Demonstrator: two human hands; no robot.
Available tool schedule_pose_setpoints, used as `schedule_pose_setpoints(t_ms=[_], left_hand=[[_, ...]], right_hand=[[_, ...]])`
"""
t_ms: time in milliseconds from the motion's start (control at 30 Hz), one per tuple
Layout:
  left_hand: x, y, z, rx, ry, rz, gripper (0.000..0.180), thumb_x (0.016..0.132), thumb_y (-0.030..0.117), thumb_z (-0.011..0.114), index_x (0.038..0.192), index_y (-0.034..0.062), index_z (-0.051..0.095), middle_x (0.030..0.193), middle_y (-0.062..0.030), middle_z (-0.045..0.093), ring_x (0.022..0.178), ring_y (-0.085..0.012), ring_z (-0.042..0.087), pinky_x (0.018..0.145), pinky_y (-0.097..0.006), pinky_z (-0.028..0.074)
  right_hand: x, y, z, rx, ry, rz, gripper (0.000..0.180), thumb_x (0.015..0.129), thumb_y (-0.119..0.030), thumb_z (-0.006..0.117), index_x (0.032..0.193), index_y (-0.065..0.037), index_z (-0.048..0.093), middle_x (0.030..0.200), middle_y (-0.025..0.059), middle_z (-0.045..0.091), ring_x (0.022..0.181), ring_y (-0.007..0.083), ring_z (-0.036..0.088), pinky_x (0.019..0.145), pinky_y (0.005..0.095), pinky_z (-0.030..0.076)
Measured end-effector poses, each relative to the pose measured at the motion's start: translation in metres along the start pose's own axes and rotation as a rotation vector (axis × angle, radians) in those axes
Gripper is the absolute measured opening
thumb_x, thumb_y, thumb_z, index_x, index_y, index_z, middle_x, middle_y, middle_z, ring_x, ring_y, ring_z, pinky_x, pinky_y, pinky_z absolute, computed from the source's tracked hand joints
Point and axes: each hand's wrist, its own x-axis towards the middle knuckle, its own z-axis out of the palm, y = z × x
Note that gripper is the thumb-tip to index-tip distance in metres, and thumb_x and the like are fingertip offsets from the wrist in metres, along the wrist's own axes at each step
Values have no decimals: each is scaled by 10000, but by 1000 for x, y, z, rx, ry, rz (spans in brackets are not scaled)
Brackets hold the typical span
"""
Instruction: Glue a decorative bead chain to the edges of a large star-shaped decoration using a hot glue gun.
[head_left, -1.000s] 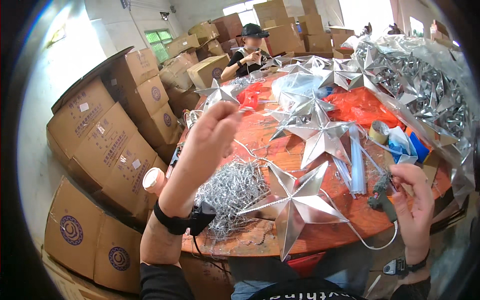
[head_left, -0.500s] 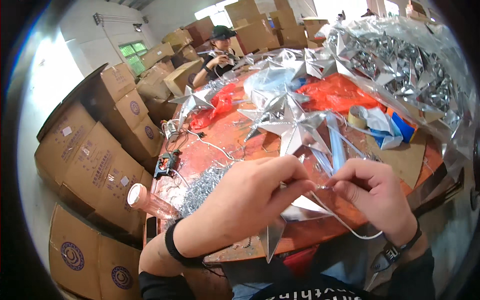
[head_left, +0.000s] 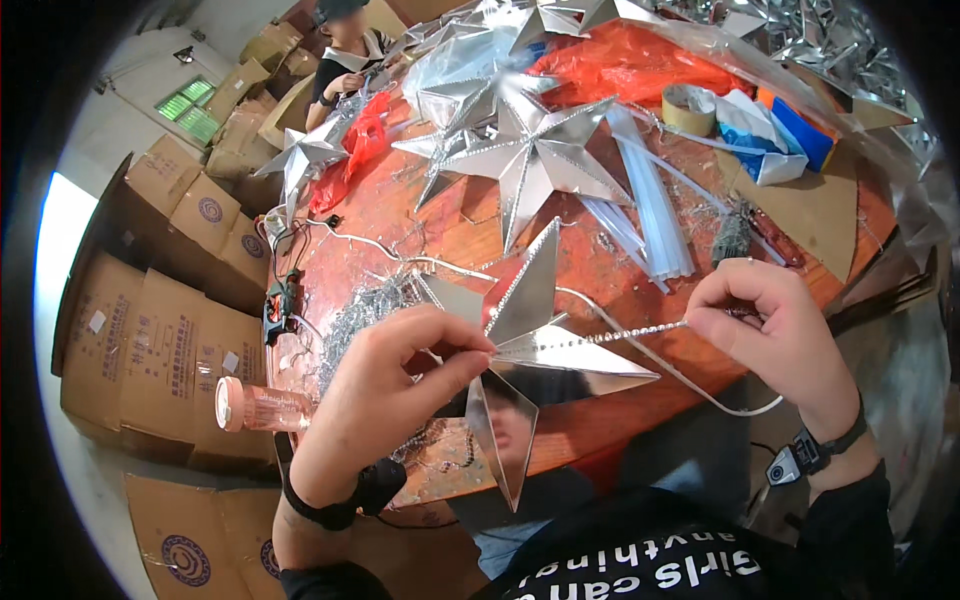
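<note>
Left hand [head_left: 385, 395] pinches the silver star [head_left: 525, 345] at its centre, at six o'clock on the table [head_left: 440, 225]; right hand [head_left: 770, 335], at three o'clock, grips the beaded strip [head_left: 620, 334]. I'd keep it taut along the ridge.

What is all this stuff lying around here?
silver star: one, mirror silver, held over the table's near edge
bead strand: one, silver, stretched between both hands
finished stars: several, silver, mid table
tinsel pile: one, silver, table's left
glue sticks: a bunch, clear, centre right
tape roll: one, tan, far right
bottle: one, clear, left edge
table: one, reddish wood
cartons: many, brown, left
left hand: pinching strand at the star
right hand: pinching strand's other end
</note>
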Motion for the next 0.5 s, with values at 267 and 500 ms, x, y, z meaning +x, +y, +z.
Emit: schedule_pose_setpoints(t_ms=[267,500], left_hand=[[0,-19,3,-252,-10,-321,141,856,118,699,922,1,656,735,29,589,605,-7,491,532,-174,395],[-1,-21,1,-391,52,-384,132,871,114,684,875,-4,627,761,23,600,632,-13,517,551,-172,412]], right_hand=[[-2,12,13,-86,-1,27,67,807,-37,670,829,1,619,756,33,565,689,81,524,598,224,406],[-6,21,23,-63,1,35,59,789,-7,674,811,-5,619,731,40,545,664,110,525,569,231,387]])
